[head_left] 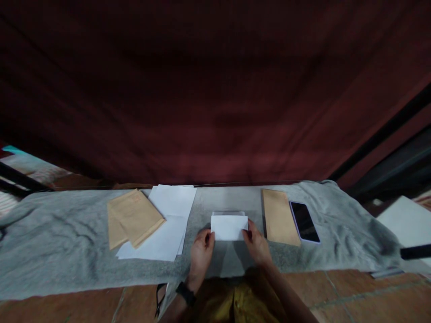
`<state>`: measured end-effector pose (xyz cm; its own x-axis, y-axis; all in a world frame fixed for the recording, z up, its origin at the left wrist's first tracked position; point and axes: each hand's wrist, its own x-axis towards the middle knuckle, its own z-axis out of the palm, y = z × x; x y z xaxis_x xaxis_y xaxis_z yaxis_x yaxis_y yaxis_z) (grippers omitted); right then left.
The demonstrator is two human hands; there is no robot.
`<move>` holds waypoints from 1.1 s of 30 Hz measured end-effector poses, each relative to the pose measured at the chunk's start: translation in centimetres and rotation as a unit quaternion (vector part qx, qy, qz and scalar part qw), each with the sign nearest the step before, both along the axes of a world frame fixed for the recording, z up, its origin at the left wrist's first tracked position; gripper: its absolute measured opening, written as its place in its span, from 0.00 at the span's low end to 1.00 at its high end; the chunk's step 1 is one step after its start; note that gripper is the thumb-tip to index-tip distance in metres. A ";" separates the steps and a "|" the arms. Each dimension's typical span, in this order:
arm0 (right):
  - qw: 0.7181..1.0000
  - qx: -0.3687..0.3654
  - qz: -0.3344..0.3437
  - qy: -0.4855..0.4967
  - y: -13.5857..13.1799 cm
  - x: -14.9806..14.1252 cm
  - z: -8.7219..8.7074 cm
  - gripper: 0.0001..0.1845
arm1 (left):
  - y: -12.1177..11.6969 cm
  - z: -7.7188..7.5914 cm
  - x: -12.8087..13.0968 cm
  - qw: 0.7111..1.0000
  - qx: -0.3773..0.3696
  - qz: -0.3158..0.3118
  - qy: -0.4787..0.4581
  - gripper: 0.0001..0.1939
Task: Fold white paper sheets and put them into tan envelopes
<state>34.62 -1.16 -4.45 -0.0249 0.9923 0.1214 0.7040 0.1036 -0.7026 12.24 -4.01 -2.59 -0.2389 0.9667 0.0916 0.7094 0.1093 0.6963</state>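
Observation:
A folded sheet of white paper (229,228) is held up in front of me, level and with its long side across. My left hand (202,249) pinches its left edge between thumb and fingers. At the lower right corner, my right hand (256,244) grips it the same way. A further flap of the paper shows behind the top edge. Right of my right hand lies a brown envelope (280,217). To the left of my left hand are white paper sheets (173,204), with brown envelopes (137,217) partly on top of them.
A grey cloth (67,237) covers the narrow table. A phone (305,222) in a purple case lies at the right, beside the single envelope. Behind the table hangs a dark red curtain (215,112). Tiled floor (336,291) shows below the front edge.

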 end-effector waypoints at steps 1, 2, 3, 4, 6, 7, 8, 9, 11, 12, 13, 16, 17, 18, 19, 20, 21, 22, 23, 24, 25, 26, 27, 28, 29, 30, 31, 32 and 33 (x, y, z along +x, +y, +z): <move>1.000 -0.005 -0.009 -0.019 0.3 -0.2 0.2 0.27 | 0.2 0.2 0.1 1.000 -0.015 0.005 0.009 0.12; 0.999 -0.009 -0.016 -0.038 0.5 -0.4 0.3 0.29 | 0.5 0.4 0.2 0.999 -0.032 0.010 0.018 0.12; 0.998 -0.011 -0.019 -0.057 0.7 -0.6 0.3 0.30 | 0.7 0.6 0.3 0.998 -0.050 0.015 0.028 0.11; 0.997 -0.008 -0.019 -0.075 0.8 -0.7 0.3 0.31 | 0.9 0.8 0.4 0.997 -0.068 0.020 0.040 0.11; 0.994 0.006 -0.016 -0.108 1.0 -1.0 0.3 0.30 | 1.3 1.2 0.5 0.992 -0.101 0.029 0.063 0.10; 0.992 0.014 -0.016 -0.124 1.0 -1.2 0.2 0.30 | 1.5 1.4 0.6 0.990 -0.114 0.032 0.075 0.10; 0.990 0.020 -0.018 -0.140 1.1 -1.3 0.2 0.29 | 1.6 1.6 0.7 0.988 -0.125 0.034 0.086 0.10; 0.987 0.022 -0.020 -0.156 1.1 -1.4 0.1 0.28 | 1.7 1.8 0.8 0.986 -0.134 0.036 0.097 0.10; 0.982 0.017 -0.023 -0.188 1.2 -1.6 0.2 0.26 | 1.8 2.2 1.0 0.981 -0.147 0.037 0.119 0.11; 0.978 0.014 -0.022 -0.205 1.2 -1.8 0.3 0.26 | 1.8 2.4 1.1 0.979 -0.152 0.037 0.130 0.12; 0.975 0.012 -0.021 -0.221 1.3 -1.9 0.4 0.26 | 1.9 2.6 1.2 0.977 -0.156 0.035 0.141 0.12; 0.963 0.014 -0.024 -0.268 1.5 -2.2 0.6 0.27 | 2.1 2.9 1.5 0.971 -0.162 0.030 0.172 0.14; 0.959 0.019 -0.026 -0.281 1.5 -2.3 0.6 0.27 | 2.2 3.0 1.6 0.969 -0.164 0.030 0.180 0.14; 0.956 0.027 -0.030 -0.291 1.5 -2.3 0.5 0.27 | 2.4 3.1 1.6 0.968 -0.167 0.032 0.187 0.15; 0.954 0.036 -0.031 -0.297 1.5 -2.4 0.4 0.27 | 2.5 3.2 1.7 0.966 -0.170 0.034 0.193 0.15; 0.952 0.048 -0.032 -0.302 1.6 -2.4 0.3 0.26 | 2.6 3.2 1.7 0.964 -0.173 0.036 0.198 0.15; 0.950 0.063 -0.031 -0.305 1.6 -2.4 0.2 0.26 | 2.7 3.3 1.7 0.963 -0.176 0.037 0.202 0.14; 0.948 0.080 -0.029 -0.306 1.6 -2.5 0.2 0.26 | 2.8 3.3 1.7 0.962 -0.177 0.036 0.206 0.14; 0.947 0.100 -0.024 -0.306 1.6 -2.5 0.2 0.26 | 2.9 3.3 1.8 0.961 -0.177 0.035 0.209 0.14; 0.945 0.120 -0.016 -0.303 1.7 -2.6 0.2 0.26 | 3.0 3.3 1.8 0.961 -0.177 0.033 0.212 0.14; 0.944 0.139 -0.004 -0.298 1.7 -2.7 0.2 0.26 | 3.0 3.3 1.8 0.960 -0.177 0.032 0.214 0.14; 0.944 0.154 0.010 -0.292 1.7 -2.8 0.2 0.26 | 3.1 3.2 1.8 0.960 -0.176 0.030 0.216 0.14; 0.944 0.164 0.026 -0.284 1.6 -3.0 0.2 0.27 | 3.1 3.2 1.8 0.960 -0.175 0.028 0.218 0.15; 0.945 0.168 0.042 -0.277 1.6 -3.2 0.1 0.26 | 3.1 3.1 1.7 0.960 -0.174 0.025 0.220 0.15; 0.946 0.166 0.057 -0.272 1.5 -3.5 0.0 0.26 | 3.1 3.0 1.7 0.960 -0.172 0.023 0.221 0.15; 0.948 0.159 0.068 -0.267 1.4 -3.7 -0.2 0.27 | 3.1 3.0 1.7 0.960 -0.170 0.020 0.222 0.15; 0.950 0.148 0.075 -0.265 1.2 -3.9 -0.4 0.27 | 3.2 3.0 1.7 0.960 -0.168 0.018 0.223 0.15; 0.952 0.137 0.076 -0.263 1.1 -4.0 -0.6 0.27 | 3.2 2.9 1.7 0.960 -0.166 0.016 0.224 0.15; 0.954 0.127 0.075 -0.262 1.0 -4.1 -0.8 0.27 | 3.2 2.9 1.6 0.960 -0.164 0.015 0.225 0.15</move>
